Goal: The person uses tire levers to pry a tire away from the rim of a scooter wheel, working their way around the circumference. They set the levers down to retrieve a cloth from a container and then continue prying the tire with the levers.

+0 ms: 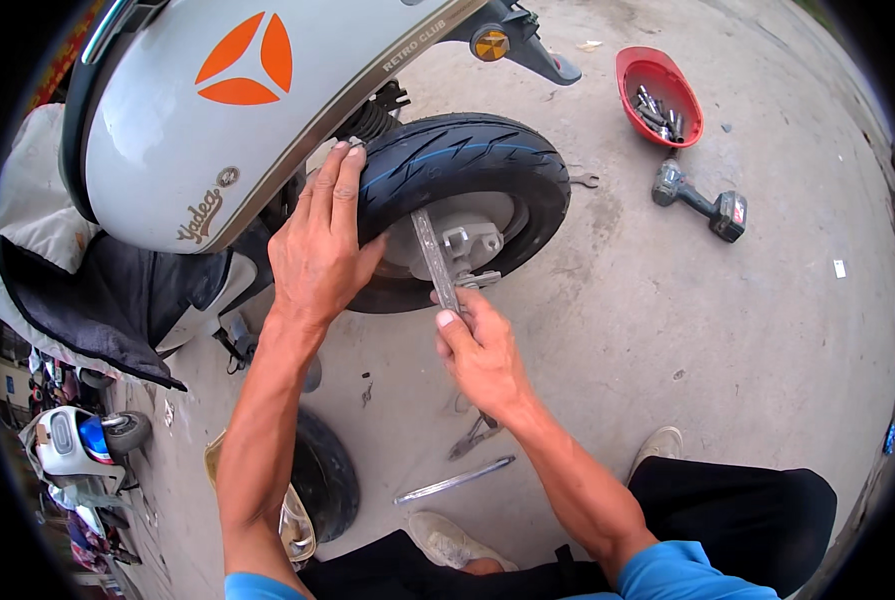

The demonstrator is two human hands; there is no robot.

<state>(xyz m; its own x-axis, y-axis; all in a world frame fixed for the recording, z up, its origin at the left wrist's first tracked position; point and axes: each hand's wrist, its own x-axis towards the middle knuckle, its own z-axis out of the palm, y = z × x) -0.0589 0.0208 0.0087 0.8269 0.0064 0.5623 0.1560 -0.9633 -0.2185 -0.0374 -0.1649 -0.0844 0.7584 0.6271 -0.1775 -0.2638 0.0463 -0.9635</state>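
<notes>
The black tyre (pixel 467 150) sits around the grey wheel hub (pixel 482 215) of a white scooter (pixel 157 160). My left hand (pixel 315 240) grips the tyre's left side, fingers over the tread and thumb against the sidewall; the hand hides that stretch. In my right hand (pixel 482 352) is a flat, worn metal tyre lever (pixel 432 250). It slants up across the wheel, its far end at the upper inner edge of the tyre. Whether the tip is under the bead I cannot tell.
At the upper right lie a red helmet (pixel 632 75) holding metal sockets, a cordless impact driver (pixel 699 205) and an open-end wrench (pixel 585 180). Below the wheel are another metal bar (pixel 454 480), a dark hand tool (pixel 472 440) and a loose tyre (pixel 332 480).
</notes>
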